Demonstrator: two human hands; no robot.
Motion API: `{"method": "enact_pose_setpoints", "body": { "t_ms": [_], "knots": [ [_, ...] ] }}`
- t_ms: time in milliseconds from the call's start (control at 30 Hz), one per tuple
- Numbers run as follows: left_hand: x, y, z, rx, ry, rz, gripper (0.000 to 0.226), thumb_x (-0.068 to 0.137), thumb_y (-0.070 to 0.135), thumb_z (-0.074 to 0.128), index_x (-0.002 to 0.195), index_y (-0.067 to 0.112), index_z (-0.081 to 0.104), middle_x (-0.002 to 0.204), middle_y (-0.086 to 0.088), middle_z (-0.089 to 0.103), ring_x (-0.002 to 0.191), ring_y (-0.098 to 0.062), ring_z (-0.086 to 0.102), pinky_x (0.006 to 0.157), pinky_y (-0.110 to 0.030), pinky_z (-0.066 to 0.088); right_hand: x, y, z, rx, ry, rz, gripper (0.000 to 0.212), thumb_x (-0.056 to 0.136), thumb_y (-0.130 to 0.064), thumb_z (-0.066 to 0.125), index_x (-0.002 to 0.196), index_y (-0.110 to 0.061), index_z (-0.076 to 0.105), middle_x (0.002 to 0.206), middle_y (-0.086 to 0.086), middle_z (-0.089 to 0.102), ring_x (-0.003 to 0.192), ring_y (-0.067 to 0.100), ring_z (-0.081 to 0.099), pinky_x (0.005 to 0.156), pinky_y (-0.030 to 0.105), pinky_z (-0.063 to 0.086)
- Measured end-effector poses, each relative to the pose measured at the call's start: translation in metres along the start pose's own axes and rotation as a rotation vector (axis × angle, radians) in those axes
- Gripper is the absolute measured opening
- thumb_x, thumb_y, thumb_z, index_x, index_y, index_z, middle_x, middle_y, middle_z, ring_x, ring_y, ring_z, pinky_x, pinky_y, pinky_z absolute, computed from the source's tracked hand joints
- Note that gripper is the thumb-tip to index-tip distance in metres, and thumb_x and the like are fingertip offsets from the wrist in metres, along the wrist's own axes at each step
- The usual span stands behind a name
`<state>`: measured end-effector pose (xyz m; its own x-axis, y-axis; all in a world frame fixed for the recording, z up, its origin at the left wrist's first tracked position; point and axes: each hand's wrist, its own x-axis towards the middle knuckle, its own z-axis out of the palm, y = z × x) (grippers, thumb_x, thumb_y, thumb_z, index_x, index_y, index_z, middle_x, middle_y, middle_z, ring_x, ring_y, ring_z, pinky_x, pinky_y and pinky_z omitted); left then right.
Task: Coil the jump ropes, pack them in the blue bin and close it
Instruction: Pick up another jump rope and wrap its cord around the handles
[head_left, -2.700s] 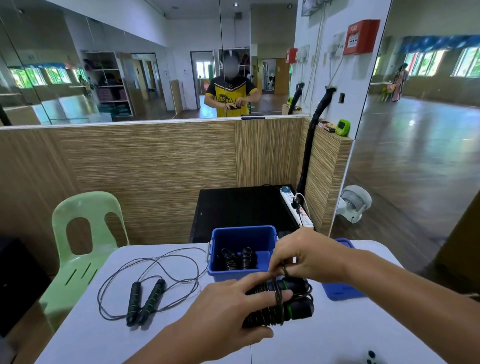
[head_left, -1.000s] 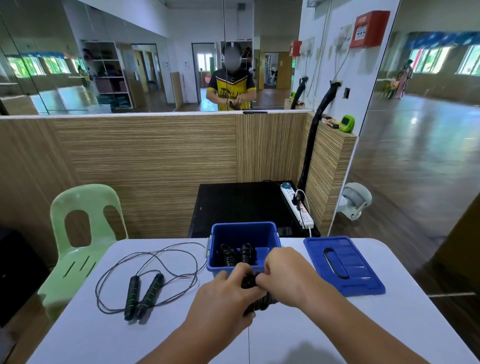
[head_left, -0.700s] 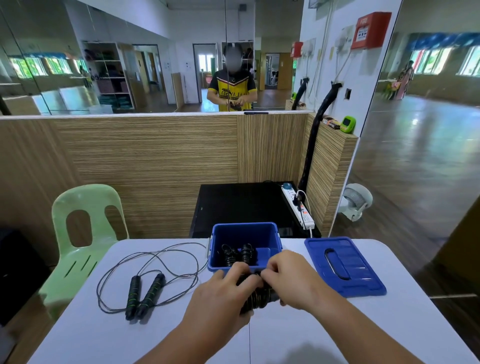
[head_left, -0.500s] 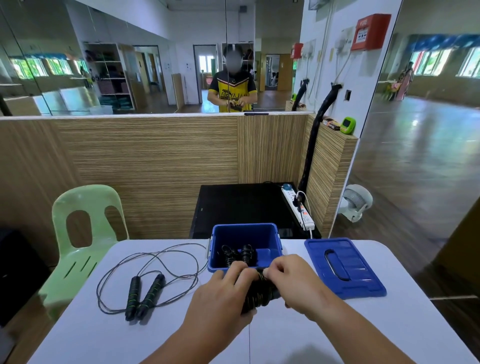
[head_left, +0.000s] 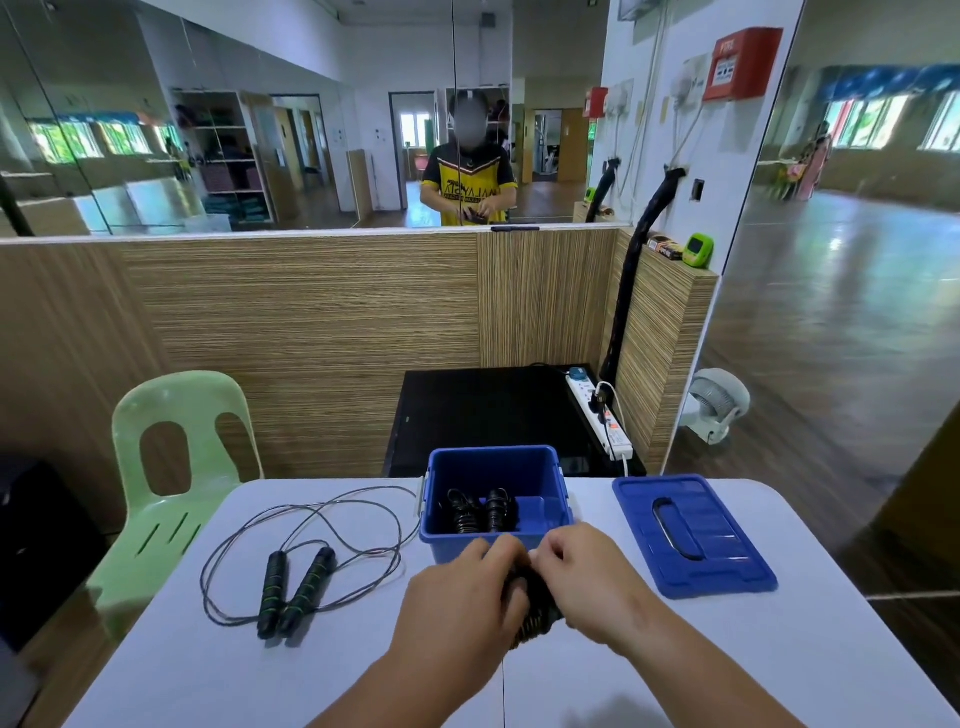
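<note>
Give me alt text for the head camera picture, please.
Both hands, left hand and right hand, grip a coiled jump rope before an open blue bin already holding coiled ropes. An uncoiled rope lies left, the lid right.

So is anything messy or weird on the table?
Only one thing: a jump rope lies uncoiled in loose loops, left of the blue bin. The lid is off, flat beside the bin. Nothing looks spilled or broken.

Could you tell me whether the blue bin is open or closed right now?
Open. The blue bin has no cover on it, a coiled rope shows inside, and its lid lies flat on the table beside it.
</note>
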<state>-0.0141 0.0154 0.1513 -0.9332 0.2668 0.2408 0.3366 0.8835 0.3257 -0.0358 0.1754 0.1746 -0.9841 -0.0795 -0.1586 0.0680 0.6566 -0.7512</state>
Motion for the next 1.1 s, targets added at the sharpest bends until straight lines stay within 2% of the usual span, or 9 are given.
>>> {"method": "enact_pose_setpoints", "body": {
  "t_ms": [100, 200, 400, 500, 633, 733, 800, 900, 1100],
  "knots": [
    [0.009, 0.003, -0.006, -0.069, -0.053, -0.041, 0.018, 0.092, 0.049, 0.049, 0.105, 0.040, 0.044, 0.102, 0.016, 0.063, 0.082, -0.007, 0.057, 0.063, -0.027, 0.041, -0.001, -0.003, 0.002, -0.057, -0.025, -0.004, 0.038, 0.100, -0.024, 0.048, 0.063, -0.017, 0.041, 0.063, 0.003, 0.047, 0.052, 0.016, 0.040, 0.049, 0.031, 0.038],
    [0.014, 0.000, -0.008, -0.152, -0.133, -0.067, 0.026, 0.084, 0.049, 0.061, 0.104, 0.039, 0.048, 0.100, 0.016, 0.065, 0.087, -0.005, 0.059, 0.068, -0.026, 0.049, -0.003, -0.004, 0.003, -0.072, -0.053, 0.007, 0.038, 0.101, -0.023, 0.049, 0.064, -0.018, 0.044, 0.063, 0.003, 0.046, 0.050, 0.015, 0.039, 0.048, 0.029, 0.038],
    [0.016, 0.003, -0.009, -0.073, -0.182, -0.065, 0.028, 0.083, 0.048, 0.062, 0.099, 0.033, 0.045, 0.093, 0.010, 0.070, 0.083, -0.010, 0.063, 0.068, -0.031, 0.053, -0.004, -0.005, 0.005, -0.110, -0.109, 0.020, 0.034, 0.101, -0.023, 0.046, 0.068, -0.017, 0.049, 0.061, 0.001, 0.047, 0.049, 0.014, 0.042, 0.046, 0.025, 0.037],
    [0.015, 0.004, -0.008, -0.016, -0.145, -0.033, 0.025, 0.086, 0.047, 0.057, 0.100, 0.030, 0.045, 0.090, 0.007, 0.070, 0.080, -0.012, 0.063, 0.065, -0.031, 0.049, -0.003, -0.004, 0.003, -0.058, -0.121, 0.030, 0.032, 0.099, -0.021, 0.046, 0.067, -0.016, 0.045, 0.063, 0.004, 0.046, 0.054, 0.018, 0.041, 0.050, 0.031, 0.038],
    [0.012, 0.002, -0.008, 0.048, -0.061, 0.023, 0.022, 0.097, 0.047, 0.050, 0.104, 0.027, 0.044, 0.095, 0.004, 0.069, 0.081, -0.017, 0.061, 0.062, -0.031, 0.035, -0.004, -0.005, -0.002, 0.057, -0.094, 0.025, 0.029, 0.093, -0.023, 0.053, 0.065, -0.015, 0.048, 0.064, 0.007, 0.046, 0.054, 0.019, 0.038, 0.051, 0.032, 0.036],
    [0.009, -0.006, -0.003, 0.078, 0.014, 0.092, 0.022, 0.100, 0.047, 0.044, 0.108, 0.027, 0.050, 0.096, 0.005, 0.070, 0.083, -0.016, 0.064, 0.064, -0.031, 0.039, -0.005, -0.006, -0.007, 0.086, -0.098, 0.030, 0.026, 0.091, -0.021, 0.057, 0.066, -0.015, 0.056, 0.065, 0.007, 0.053, 0.049, 0.016, 0.043, 0.048, 0.028, 0.039],
    [0.007, -0.010, 0.003, 0.067, 0.066, 0.152, 0.023, 0.095, 0.050, 0.045, 0.102, 0.030, 0.054, 0.084, 0.009, 0.070, 0.071, -0.012, 0.063, 0.058, -0.028, 0.041, -0.006, -0.008, -0.008, 0.007, -0.105, 0.012, 0.026, 0.094, -0.022, 0.054, 0.069, -0.016, 0.056, 0.066, 0.006, 0.053, 0.051, 0.015, 0.043, 0.048, 0.027, 0.039],
    [0.008, -0.012, 0.007, 0.070, 0.197, 0.186, 0.019, 0.081, 0.049, 0.051, 0.079, 0.032, 0.058, 0.056, 0.015, 0.059, 0.045, -0.007, 0.050, 0.043, -0.017, 0.025, -0.009, -0.013, -0.009, -0.150, -0.074, -0.067, 0.026, 0.096, -0.021, 0.048, 0.071, -0.016, 0.053, 0.068, 0.002, 0.055, 0.053, 0.012, 0.045, 0.049, 0.022, 0.038],
    [0.009, -0.015, 0.004, 0.073, 0.272, 0.220, 0.014, 0.078, 0.045, 0.053, 0.078, 0.034, 0.062, 0.061, 0.018, 0.062, 0.048, -0.004, 0.054, 0.040, -0.019, 0.035, -0.014, -0.016, -0.022, -0.093, -0.151, -0.107, 0.020, 0.082, -0.017, 0.055, 0.063, -0.017, 0.050, 0.060, -0.002, 0.049, 0.051, 0.012, 0.057, 0.058, 0.033, 0.060]
  ]
}}
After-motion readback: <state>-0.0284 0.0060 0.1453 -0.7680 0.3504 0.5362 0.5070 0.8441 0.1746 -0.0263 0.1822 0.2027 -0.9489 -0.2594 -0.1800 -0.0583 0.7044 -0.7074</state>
